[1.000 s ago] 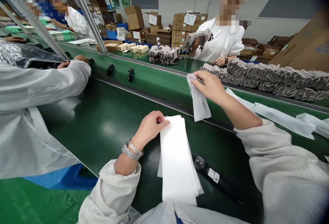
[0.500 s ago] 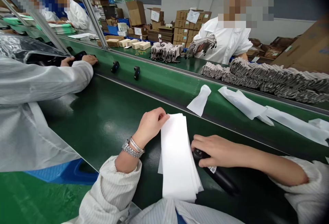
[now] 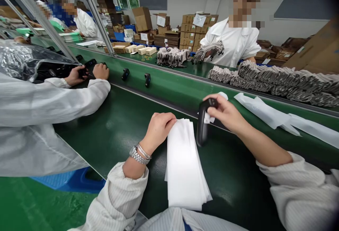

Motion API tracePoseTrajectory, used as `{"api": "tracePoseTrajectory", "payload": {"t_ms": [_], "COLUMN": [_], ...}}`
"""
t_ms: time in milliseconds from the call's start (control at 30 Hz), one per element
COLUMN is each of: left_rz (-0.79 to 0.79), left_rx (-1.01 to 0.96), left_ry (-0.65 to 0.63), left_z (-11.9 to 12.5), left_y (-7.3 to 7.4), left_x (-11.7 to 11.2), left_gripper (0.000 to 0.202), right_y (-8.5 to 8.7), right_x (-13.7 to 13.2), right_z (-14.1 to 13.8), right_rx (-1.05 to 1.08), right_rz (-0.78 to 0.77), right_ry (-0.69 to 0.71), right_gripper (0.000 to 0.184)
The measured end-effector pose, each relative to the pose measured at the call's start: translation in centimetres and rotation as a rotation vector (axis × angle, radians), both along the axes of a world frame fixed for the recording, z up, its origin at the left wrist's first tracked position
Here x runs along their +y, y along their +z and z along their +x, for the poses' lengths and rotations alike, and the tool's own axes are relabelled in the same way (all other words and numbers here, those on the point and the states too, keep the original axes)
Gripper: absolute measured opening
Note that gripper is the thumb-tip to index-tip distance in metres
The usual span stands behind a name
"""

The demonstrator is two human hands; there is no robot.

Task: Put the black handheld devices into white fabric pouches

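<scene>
My left hand (image 3: pixel 158 129) pinches the top edge of a stack of flat white sleeves (image 3: pixel 183 169), thin and slightly fanned, lying on the green table before me. To the right of the stack, my right hand (image 3: pixel 227 112) grips a black handheld device (image 3: pixel 202 130) by its bent upper end. The device hangs upright above the table's far edge, its long rounded body pointing down, a small white label on its side. Behind that hand, a white sleeve (image 3: pixel 224 95) on the belt is mostly hidden.
A green conveyor belt (image 3: pixel 174 91) crosses ahead, carrying two small black devices (image 3: pixel 147 79) and white filled sleeves (image 3: pixel 265 112). Bundled grey cords (image 3: pixel 286 79) lie beyond it. At left, a co-worker's hands (image 3: pixel 100 71) handle black devices. Another person (image 3: pixel 230 43) stands opposite, holding cords.
My right hand has lifted the black device off the table and carried it up and forward toward the belt, turning it upright. My left hand stays on the stack.
</scene>
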State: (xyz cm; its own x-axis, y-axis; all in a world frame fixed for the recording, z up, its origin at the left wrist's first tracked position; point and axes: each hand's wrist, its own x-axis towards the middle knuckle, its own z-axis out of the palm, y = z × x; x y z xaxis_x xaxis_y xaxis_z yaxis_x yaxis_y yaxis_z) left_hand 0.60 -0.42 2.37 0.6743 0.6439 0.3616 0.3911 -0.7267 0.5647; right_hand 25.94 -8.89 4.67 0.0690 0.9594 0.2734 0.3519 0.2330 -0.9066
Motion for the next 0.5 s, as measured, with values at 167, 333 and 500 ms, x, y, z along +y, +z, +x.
{"api": "tracePoseTrajectory", "payload": {"t_ms": [167, 333, 500], "left_rz": [0.102, 0.040, -0.012], "left_rx": [0.020, -0.136, -0.416], "left_ry": [-0.078, -0.118, -0.057], "left_z": [-0.1, 0.1, 0.7], "left_y": [0.0, 0.1, 0.5], "left_x": [-0.3, -0.6, -1.4], "left_gripper": [0.010, 0.005, 0.005], "right_y": [0.6, -0.6, -2.5], "right_x": [4.8, 5.7, 4.1], "right_z": [-1.0, -3.7, -6.5], "right_rx": [0.177, 0.181, 0.195], "right_rz": [0.251, 0.137, -0.124], "right_ry": [-0.244, -0.103, 0.203], "right_gripper": [0.044, 0.046, 0.044]}}
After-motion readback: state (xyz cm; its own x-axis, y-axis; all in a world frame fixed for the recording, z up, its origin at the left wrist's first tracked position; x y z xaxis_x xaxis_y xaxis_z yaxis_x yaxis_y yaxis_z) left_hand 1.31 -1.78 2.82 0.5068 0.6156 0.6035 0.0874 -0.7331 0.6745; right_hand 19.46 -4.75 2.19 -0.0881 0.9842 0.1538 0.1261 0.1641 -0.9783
